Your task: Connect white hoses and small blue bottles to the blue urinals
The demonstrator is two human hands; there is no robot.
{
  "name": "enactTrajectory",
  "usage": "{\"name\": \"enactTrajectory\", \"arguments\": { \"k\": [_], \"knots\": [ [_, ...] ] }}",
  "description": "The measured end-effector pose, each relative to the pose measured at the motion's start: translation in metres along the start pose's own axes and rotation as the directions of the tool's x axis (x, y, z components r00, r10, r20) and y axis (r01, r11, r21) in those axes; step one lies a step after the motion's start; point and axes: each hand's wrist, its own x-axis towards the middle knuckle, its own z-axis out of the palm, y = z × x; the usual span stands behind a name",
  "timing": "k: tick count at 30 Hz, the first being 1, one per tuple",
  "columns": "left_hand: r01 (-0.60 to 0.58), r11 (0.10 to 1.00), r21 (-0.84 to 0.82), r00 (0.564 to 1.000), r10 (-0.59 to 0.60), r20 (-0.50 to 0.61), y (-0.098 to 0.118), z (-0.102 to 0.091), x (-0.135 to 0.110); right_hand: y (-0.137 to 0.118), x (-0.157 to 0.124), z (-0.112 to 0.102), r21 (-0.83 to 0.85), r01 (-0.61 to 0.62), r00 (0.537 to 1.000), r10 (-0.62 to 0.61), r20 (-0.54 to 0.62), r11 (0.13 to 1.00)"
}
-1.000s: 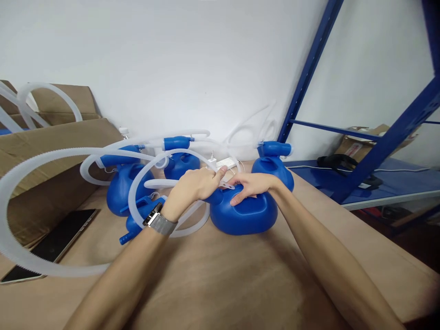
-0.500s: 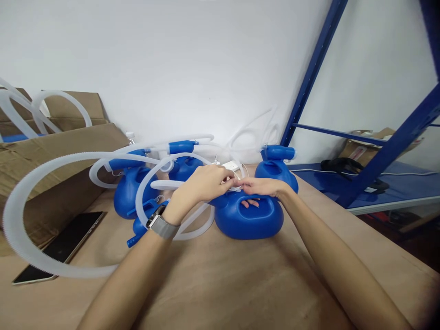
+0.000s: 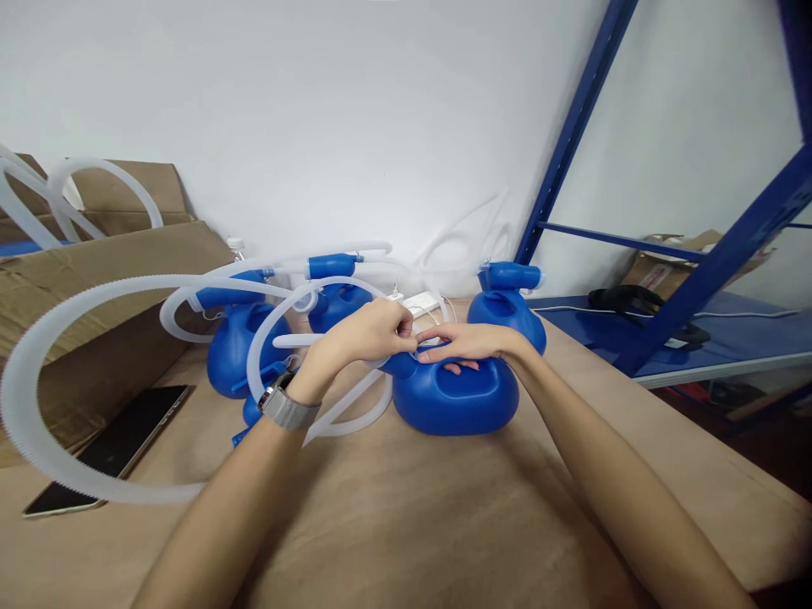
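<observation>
A blue plastic urinal bottle (image 3: 457, 406) lies on its side on the table, its neck pointing left. My right hand (image 3: 473, 340) grips its handle; some fingertips show through the handle opening, while thumb and forefinger reach toward the neck. At the neck, my left hand (image 3: 381, 328) is closed in a pinch, its fingertips meeting those of my right hand. What the pinch holds is too small to make out; a thin white bit shows beside it. A translucent ribbed hose (image 3: 257, 355) loops near my left wrist.
More blue bottles stand at the left (image 3: 238, 359), behind (image 3: 336, 304) and at the right (image 3: 507, 313). A cardboard box (image 3: 114, 262) with hoses and a black phone (image 3: 120, 436) are at left. A white power strip (image 3: 424, 303) lies near the wall; a blue shelf rack (image 3: 574, 135) stands right.
Both hands have shifted slightly left along the bottle's neck. The right thumb and forefinger are now spread farther toward the neck. The bottle stays in about the same place.
</observation>
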Motion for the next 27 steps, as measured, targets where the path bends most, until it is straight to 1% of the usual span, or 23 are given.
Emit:
{"name": "enactTrajectory", "arguments": {
  "k": [2,7,12,15,18,23,27],
  "knots": [
    [-0.005,1.0,0.024,1.0,0.006,-0.013,0.0,0.001,0.0,-0.002,0.0,0.001,-0.019,-0.019,1.0,0.019,-0.009,1.0],
    [0.003,1.0,0.029,1.0,-0.002,-0.029,-0.002,0.002,0.001,-0.004,0.002,0.001,-0.001,-0.059,0.998,0.059,-0.005,0.998],
    [0.019,0.999,0.037,0.999,-0.018,-0.035,-0.005,0.004,0.001,-0.003,0.006,-0.001,0.046,-0.033,0.999,0.031,0.032,0.998],
    [0.026,0.997,0.068,0.997,-0.021,-0.069,-0.005,0.009,0.001,0.0,0.01,-0.001,0.08,-0.028,0.999,0.025,0.037,0.996],
    [0.063,0.994,0.093,0.992,-0.052,-0.115,-0.002,0.015,0.002,0.003,0.011,-0.001,0.078,-0.023,0.999,0.02,0.035,0.997],
    [0.16,0.986,0.048,0.977,-0.152,-0.147,0.002,0.02,0.002,0.003,0.01,-0.001,0.056,-0.003,1.0,0.002,0.017,0.998],
    [0.19,0.98,0.063,0.968,-0.176,-0.176,0.001,0.021,0.004,0.004,0.009,-0.001,0.041,0.009,1.0,-0.009,0.0,0.999]
  ]
}}
